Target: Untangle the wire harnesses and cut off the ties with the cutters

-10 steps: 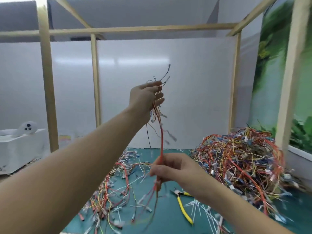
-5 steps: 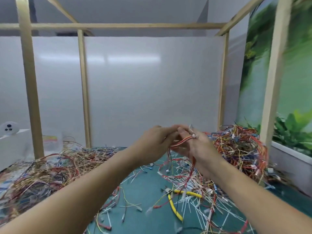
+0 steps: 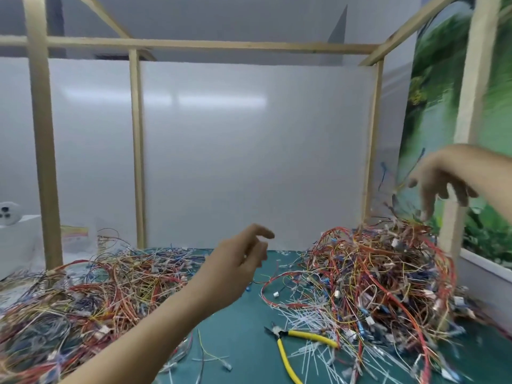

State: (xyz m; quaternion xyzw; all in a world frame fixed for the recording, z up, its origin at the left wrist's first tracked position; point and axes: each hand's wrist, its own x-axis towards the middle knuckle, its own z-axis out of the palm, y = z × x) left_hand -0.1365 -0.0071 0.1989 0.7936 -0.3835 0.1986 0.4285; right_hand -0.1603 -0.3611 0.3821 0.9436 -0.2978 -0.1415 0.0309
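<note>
Your left hand (image 3: 235, 264) hangs in mid-frame above the green bench (image 3: 238, 336). Its fingers (image 3: 263, 233) are loosely curled and hold nothing, and it sits between the two heaps where it can go either way. Your right hand (image 3: 440, 181) is raised at the right edge of the frame, directly over the crest of the tangled harness pile (image 3: 382, 278). Its fingers (image 3: 428, 206) droop spread and slack with no wire plainly in them, though a few thin strands blur beside the thumb and you cannot tell whether they touch. That placement reads as a reach for the next harness off the top, where bundles should pull free most easily. The flatter spread of wires (image 3: 97, 286) at lower left looks like the finished side. The yellow-handled cutters (image 3: 302, 339) lie on the bench at lower centre, at the foot of the tangled pile amid white cut ties (image 3: 307, 356), close enough for either hand once a tie comes to light.
</note>
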